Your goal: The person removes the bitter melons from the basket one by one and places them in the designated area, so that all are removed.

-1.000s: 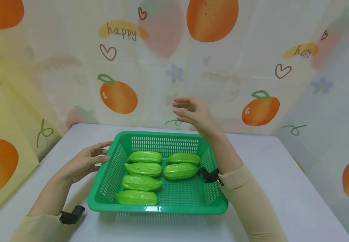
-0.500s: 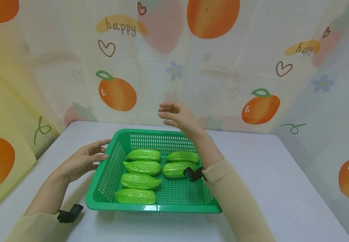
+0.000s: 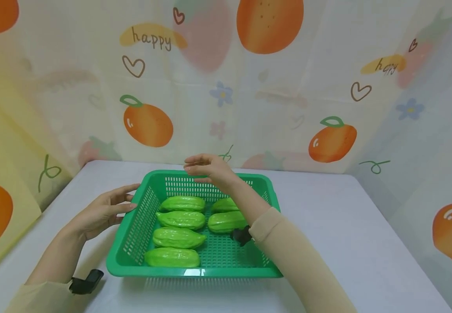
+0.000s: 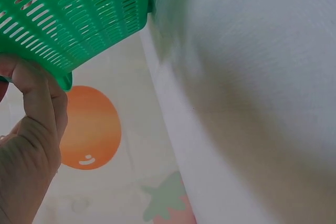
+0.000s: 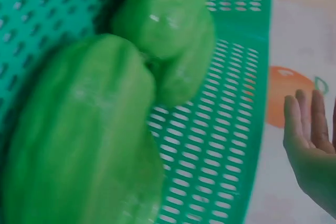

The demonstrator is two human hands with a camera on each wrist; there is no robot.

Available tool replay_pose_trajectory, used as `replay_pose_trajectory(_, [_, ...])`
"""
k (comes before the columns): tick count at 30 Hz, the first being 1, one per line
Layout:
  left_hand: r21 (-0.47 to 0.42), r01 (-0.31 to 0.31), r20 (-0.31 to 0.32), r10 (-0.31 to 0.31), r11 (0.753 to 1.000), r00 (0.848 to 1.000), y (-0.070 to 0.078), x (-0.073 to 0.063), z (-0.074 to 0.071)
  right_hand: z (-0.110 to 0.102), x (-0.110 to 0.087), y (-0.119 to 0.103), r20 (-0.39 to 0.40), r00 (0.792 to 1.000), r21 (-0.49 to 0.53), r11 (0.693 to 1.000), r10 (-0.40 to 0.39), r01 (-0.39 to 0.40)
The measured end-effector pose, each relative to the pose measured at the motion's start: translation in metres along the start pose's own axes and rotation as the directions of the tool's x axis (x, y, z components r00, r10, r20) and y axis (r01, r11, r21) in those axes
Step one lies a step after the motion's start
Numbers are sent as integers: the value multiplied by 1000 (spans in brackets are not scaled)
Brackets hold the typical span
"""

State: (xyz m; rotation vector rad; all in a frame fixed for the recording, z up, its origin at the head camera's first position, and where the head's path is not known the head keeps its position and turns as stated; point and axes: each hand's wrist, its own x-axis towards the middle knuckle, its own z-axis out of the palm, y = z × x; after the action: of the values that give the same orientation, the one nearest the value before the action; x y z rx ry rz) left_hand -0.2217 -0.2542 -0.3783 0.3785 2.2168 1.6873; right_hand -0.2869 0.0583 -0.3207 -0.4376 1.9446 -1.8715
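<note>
A green plastic basket [image 3: 194,272] with slotted walls stands on the table in the head view. Inside lie glossy light-green ridged gourds: several in a left column, the frontmost gourd [image 3: 172,258] near the front wall, and two on the right, such as the gourd [image 3: 225,221] partly behind the right wrist. My left hand [image 3: 102,211] holds the basket's left rim, its bent fingers [image 4: 39,95] at the rim in the left wrist view. Over the basket's back part is my right hand [image 3: 213,171], loosely bent with nothing in it; it overlaps the back rim.
The white table [image 3: 327,230] extends right of the basket and in front of it. A curtain [image 3: 257,87] printed with oranges and hearts hangs behind. Black wrist cameras sit on both wrists, the right camera [image 3: 241,235] over the basket.
My right hand has moved left and lower, from above the basket's back right towards the middle of its back rim. My left hand stays at the left rim. The gourds keep their layout.
</note>
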Motion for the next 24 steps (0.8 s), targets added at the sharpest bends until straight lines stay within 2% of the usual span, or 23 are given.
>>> replay_pose_trajectory(6, [-12, -10, 7, 10, 1000, 1000, -1, 0, 0, 8, 6, 23, 0, 1000, -47, 999, 13, -13])
replay_pose_trajectory(10, [-15, -15, 10, 15, 1000, 1000, -3, 0, 0, 8, 7, 35, -10, 999, -89, 995, 52, -53])
replay_pose_trajectory(15, [-17, -25, 15, 26, 1000, 1000, -4, 1, -1, 4, 9, 46, -25, 996, -123, 988, 85, -88])
replay_pose_trajectory(24, [1, -27, 0, 27, 1000, 1000, -9, 0, -1, 6, 9, 60, -7, 996, -253, 964, 88, -87])
